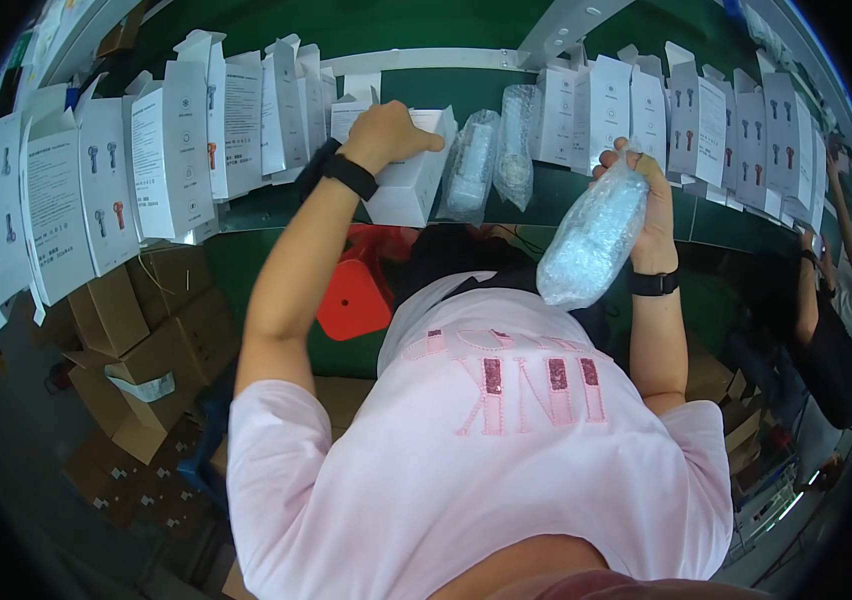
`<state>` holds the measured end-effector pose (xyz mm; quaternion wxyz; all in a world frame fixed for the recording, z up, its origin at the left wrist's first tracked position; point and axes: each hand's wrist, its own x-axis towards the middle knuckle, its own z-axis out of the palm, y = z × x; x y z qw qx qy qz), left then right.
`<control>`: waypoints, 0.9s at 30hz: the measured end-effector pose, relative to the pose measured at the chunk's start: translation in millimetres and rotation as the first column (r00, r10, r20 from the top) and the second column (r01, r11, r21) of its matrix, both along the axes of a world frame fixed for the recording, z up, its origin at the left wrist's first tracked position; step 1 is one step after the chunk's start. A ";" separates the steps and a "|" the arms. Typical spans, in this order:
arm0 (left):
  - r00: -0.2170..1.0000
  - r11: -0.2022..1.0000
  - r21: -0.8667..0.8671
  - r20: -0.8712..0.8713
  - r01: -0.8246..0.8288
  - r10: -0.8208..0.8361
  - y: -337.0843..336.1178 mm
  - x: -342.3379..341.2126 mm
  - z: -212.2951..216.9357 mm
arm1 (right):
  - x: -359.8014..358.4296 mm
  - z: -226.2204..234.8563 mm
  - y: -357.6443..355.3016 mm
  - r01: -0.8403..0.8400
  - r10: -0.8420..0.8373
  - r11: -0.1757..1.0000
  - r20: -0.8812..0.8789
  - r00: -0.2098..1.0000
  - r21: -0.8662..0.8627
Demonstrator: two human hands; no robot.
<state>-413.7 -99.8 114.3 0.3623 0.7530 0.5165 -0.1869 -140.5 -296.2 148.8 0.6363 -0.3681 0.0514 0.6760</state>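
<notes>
My left hand is closed over a white cardboard box at the near edge of the green table, its thumb stretched out to the right. In my right hand is a bubble-wrapped package, held by its upper end and hanging tilted in front of the table. The wrap blurs what is inside it. Between my hands two more packages lie on the table, a bubble-wrapped package beside the box and a slimmer wrapped package to its right.
Several upright white boxes with raised flaps line the table on the left and on the right. A red stool stands beneath the table edge. Brown cartons are stacked at left. Another person's arm shows at far right.
</notes>
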 end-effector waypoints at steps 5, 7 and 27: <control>0.995 0.997 0.007 -0.064 0.075 -0.074 22.4 10.3 40.4 | -8.3 -8.5 5.3 0.011 -0.011 1.000 -0.039 0.999 -0.009; 0.981 0.989 -0.074 -0.132 0.131 -0.140 21.9 12.1 46.2 | -8.8 -12.3 7.0 0.032 -0.033 0.999 -0.032 0.999 -0.035; 0.718 0.890 0.450 0.645 -0.079 -0.263 -117.9 -35.4 90.9 | -76.9 115.1 93.0 0.164 -0.483 0.731 0.333 0.809 0.662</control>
